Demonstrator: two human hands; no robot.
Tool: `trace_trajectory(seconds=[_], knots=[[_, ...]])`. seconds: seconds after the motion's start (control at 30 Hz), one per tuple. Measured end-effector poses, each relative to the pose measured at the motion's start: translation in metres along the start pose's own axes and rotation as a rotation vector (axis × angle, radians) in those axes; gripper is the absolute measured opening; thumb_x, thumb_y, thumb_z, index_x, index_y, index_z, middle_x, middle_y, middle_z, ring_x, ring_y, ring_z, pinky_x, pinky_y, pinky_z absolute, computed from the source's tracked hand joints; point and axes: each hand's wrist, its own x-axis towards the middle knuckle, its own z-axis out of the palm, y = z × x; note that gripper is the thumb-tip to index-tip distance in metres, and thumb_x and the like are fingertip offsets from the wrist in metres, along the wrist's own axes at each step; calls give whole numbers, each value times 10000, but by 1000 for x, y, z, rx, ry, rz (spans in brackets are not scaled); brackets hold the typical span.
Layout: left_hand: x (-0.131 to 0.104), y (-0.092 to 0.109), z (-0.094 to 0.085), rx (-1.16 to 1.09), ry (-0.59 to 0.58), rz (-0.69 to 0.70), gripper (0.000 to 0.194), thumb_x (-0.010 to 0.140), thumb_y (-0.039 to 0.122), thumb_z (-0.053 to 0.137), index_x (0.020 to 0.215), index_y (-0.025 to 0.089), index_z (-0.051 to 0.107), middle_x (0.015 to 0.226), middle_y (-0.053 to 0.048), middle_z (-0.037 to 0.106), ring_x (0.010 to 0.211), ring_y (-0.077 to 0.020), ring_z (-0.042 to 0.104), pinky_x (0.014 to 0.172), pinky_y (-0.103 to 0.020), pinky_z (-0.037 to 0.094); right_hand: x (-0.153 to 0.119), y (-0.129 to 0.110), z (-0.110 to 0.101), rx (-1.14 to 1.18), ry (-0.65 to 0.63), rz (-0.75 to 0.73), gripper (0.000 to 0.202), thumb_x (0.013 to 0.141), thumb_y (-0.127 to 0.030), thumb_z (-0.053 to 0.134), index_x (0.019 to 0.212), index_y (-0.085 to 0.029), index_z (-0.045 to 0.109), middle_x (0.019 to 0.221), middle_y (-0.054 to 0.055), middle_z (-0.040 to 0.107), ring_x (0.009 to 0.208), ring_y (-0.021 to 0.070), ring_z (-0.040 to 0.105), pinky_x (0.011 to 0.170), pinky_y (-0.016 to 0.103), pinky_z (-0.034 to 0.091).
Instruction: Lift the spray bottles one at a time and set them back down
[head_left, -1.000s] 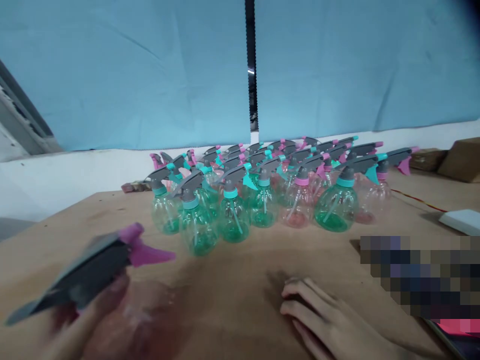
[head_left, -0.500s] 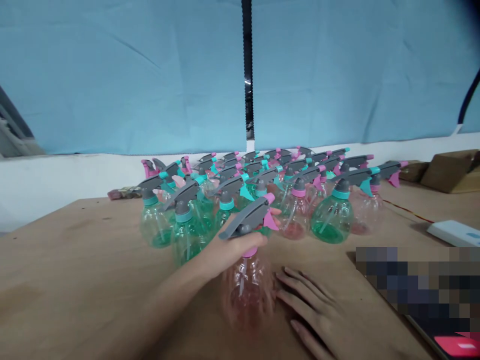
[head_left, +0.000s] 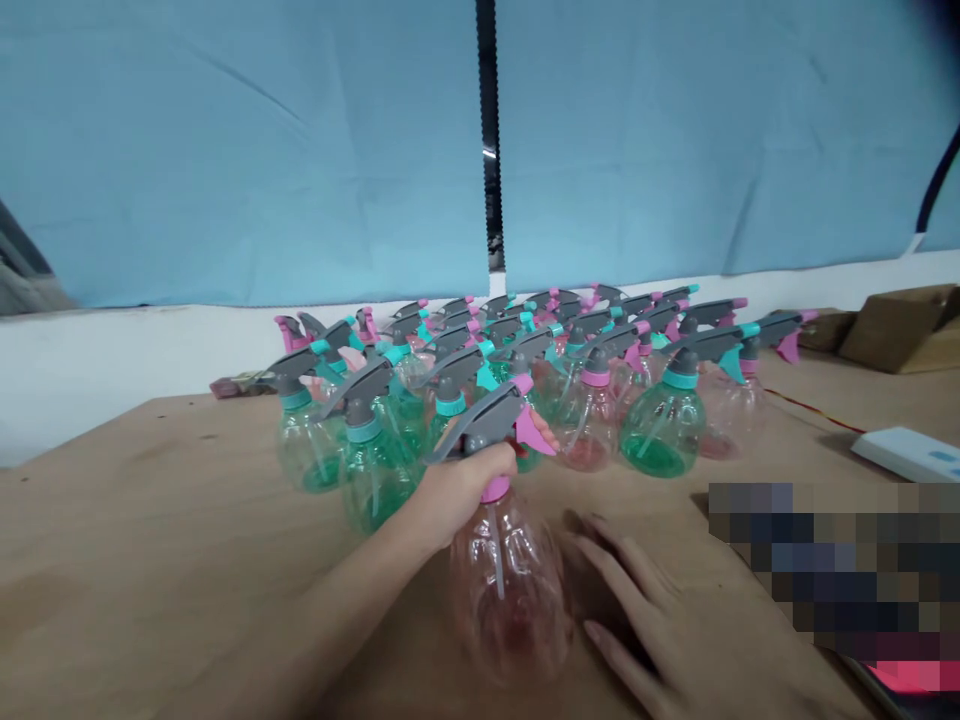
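Observation:
In the head view, my left hand is wrapped round the neck of a pink spray bottle, just under its grey trigger head. The bottle is clear pink plastic with a pink collar and trigger, and it leans slightly to the left. To its right, my right hand has its fingers apart and low over the table, close to the bottle's side. Whether its fingertips touch the bottle I cannot tell. Just behind stand a green spray bottle and another green spray bottle with turquoise collars.
Several more pink and green spray bottles crowd the back of the wooden table. At the right lie a white box-shaped device with a wire and a blurred-out dark object. A cardboard box sits behind them.
The pink spray bottle's base has swung a little to the right, so it tilts more. My left hand has closed further round its neck. The right hand's fingers have shifted slightly right.

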Motion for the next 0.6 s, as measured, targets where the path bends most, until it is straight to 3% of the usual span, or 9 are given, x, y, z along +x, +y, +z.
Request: trace_trajectory(seconds=[0.13, 0.4, 0.6], knots=[[6, 0, 0, -87, -14, 141, 334, 569, 170, 466, 824, 181, 683, 680, -20, 647, 770, -219, 607, 717, -336, 457, 2, -3, -7, 7, -22, 79, 541, 879, -296, 412, 1393, -160, 312, 1409, 126, 380, 1244, 282, 415, 957, 455, 438], [8, 0, -6, -93, -172, 165, 393, 578, 134, 468, 907, 179, 678, 806, -44, 685, 925, -248, 602, 868, -393, 413, -2, 2, 3, 40, 7, 59, 513, 889, -322, 418, 1381, -201, 333, 1404, 106, 388, 1272, 267, 375, 989, 457, 406], [8, 1, -5, -95, -184, 204, 406, 589, 127, 474, 934, 208, 672, 827, -36, 692, 966, -240, 596, 884, -382, 405, 3, -1, -6, -19, -53, 19, 438, 895, -319, 405, 1307, -176, 448, 1376, 135, 420, 1253, 276, 402, 964, 473, 426]])
